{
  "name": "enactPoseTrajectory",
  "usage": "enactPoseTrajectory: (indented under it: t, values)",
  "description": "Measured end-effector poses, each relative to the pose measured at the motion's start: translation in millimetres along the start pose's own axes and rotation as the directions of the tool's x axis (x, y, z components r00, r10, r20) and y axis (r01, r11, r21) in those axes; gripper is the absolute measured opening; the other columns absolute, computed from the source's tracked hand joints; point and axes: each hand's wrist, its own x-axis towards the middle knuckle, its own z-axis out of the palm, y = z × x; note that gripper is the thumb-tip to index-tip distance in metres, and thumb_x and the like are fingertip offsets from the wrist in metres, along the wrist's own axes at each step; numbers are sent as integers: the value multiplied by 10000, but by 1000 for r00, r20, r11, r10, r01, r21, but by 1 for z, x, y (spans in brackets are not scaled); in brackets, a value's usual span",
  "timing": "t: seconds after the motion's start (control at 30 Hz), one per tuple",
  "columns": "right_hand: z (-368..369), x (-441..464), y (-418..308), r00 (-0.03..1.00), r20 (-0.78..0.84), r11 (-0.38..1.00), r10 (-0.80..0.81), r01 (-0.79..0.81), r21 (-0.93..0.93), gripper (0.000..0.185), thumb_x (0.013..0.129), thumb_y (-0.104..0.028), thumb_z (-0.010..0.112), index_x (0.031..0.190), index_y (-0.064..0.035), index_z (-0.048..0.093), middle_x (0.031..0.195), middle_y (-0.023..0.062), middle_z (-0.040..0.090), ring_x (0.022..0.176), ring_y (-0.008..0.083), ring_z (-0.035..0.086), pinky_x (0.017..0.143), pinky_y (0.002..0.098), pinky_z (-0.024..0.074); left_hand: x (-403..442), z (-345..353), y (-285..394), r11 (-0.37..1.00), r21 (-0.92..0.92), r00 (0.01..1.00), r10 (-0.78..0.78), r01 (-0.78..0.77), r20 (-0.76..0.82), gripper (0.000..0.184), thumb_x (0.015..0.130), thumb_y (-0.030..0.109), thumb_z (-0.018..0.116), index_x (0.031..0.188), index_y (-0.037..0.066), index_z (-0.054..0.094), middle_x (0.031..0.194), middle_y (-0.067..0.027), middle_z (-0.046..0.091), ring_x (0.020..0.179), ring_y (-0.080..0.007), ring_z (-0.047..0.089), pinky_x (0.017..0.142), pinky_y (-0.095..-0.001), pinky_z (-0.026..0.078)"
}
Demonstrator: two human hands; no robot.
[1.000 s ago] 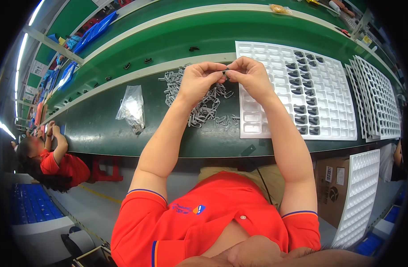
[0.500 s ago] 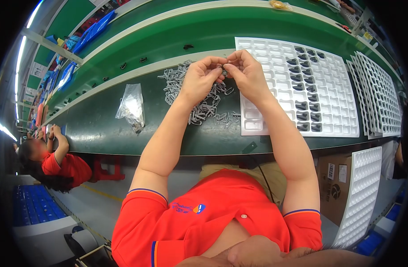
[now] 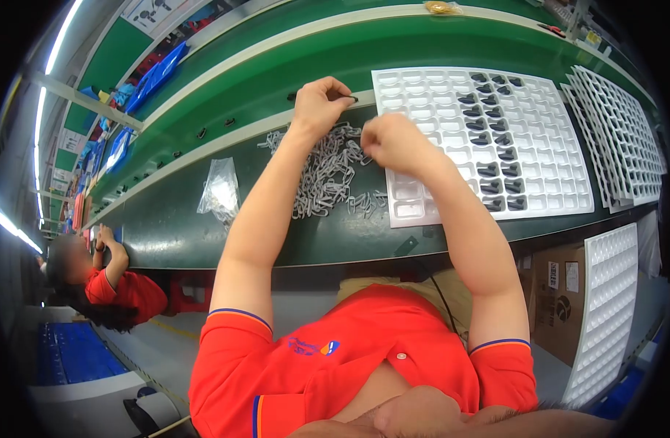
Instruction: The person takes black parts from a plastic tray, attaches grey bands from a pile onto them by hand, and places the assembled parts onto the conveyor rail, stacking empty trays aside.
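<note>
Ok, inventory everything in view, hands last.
Bench: one, dark green, centre
Clips: many, grey, heaped mid-bench
Large tray: one, white, right of clips
Tray parts: about twenty, black, in large tray
Stacked trays: several, white, bench's right end
Leaning tray: one, white, lower right
Carton: one, brown, beside leaning tray
Bag: one, clear, left of clips
Strip parts: several, dark, behind bench
Packet: one, yellow, top
Co-worker: one, red shirt, far left
Held part: one, dark, left fingertips
Own shirt: one, red, bottom
Left hand: one, bare, pinching held part
Right hand: one, bare, by large tray's left edge, contents unclear
</note>
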Motion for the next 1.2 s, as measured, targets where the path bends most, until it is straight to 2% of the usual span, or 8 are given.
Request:
enactPoseTrajectory:
  t: [0.03, 0.3, 0.43, 0.6, 0.67, 0.8, 0.97, 1.2]
  values:
    - [0, -2, 2, 985, 167, 979, -39, 71, -190, 72, 788, -89, 731, 842, -43, 720, 892, 96, 710, 831, 272, 672, 758, 413, 516, 14, 2, -5, 994, 106, 999, 36, -33, -26, 88, 794, 42, 720, 873, 10, 697, 815, -68, 709, 750, -165, 676, 699, -298, 540]
    - [9, -10, -6, 978, 201, 894, -55, 138, -427, 40, 742, -114, 715, 768, -101, 744, 923, 77, 669, 1029, 288, 577, 895, 446, 411, 75, 14, -46, 791, 572, 976, 173, -217, 132, 149, 720, 139, 751, 835, 53, 713, 768, -133, 694, 729, -313, 680, 698, -407, 539]
    - [11, -12, -13, 971, 207, 842, -121, 211, -496, 62, 750, -99, 685, 757, -114, 746, 929, 88, 683, 986, 293, 600, 875, 449, 422, 85, 43, 13, 853, 390, 938, 316, -346, 142, 147, 728, 133, 735, 848, 49, 718, 787, -144, 696, 751, -309, 682, 712, -405, 539]
    - [24, -4, -4, 960, 238, 916, -145, 221, -336, 140, 777, -57, 631, 862, -72, 741, 975, 153, 692, 990, 335, 619, 880, 454, 451, 93, 123, 97, 891, 108, 808, 341, -440, 480, 153, 749, 105, 719, 883, 31, 710, 840, -135, 708, 779, -273, 685, 758, -363, 546]
    - [34, -3, 13, 967, 47, 960, -252, 256, -111, 193, 792, -42, 598, 932, -45, 731, 1010, 193, 693, 1016, 364, 624, 894, 448, 466, 99, 157, 107, 748, 211, 689, 411, -629, 597, 176, 753, 67, 673, 925, 35, 699, 852, -165, 705, 805, -315, 690, 765, -395, 547]
    - [6, -10, 0, 989, 140, 999, -35, 38, -14, 283, 765, -6, 609, 1026, -15, 717, 1133, 223, 679, 1143, 359, 604, 974, 403, 466, 108, 185, 110, 709, 314, 657, 276, -632, 701, 216, 754, 45, 635, 965, 38, 684, 869, -193, 698, 838, -346, 686, 772, -424, 542]
    - [24, -1, 15, 981, -49, 977, -188, 192, 93, 300, 790, -13, 606, 1072, -23, 709, 1133, 220, 679, 1097, 385, 620, 939, 435, 489, 109, 162, 105, 714, 335, 728, 349, -615, 590, 214, 756, 28, 624, 963, 27, 675, 851, -193, 690, 828, -333, 683, 754, -416, 540]
    - [-8, 2, 11, 997, -60, 893, 53, -20, 450, 185, 823, -32, 670, 995, 20, 717, 895, 151, 730, 845, 247, 703, 772, 349, 541, 58, 48, 85, 876, 170, 889, 457, -451, 5, 189, 797, -9, 631, 978, 6, 684, 866, -128, 704, 774, -210, 680, 706, -324, 537]
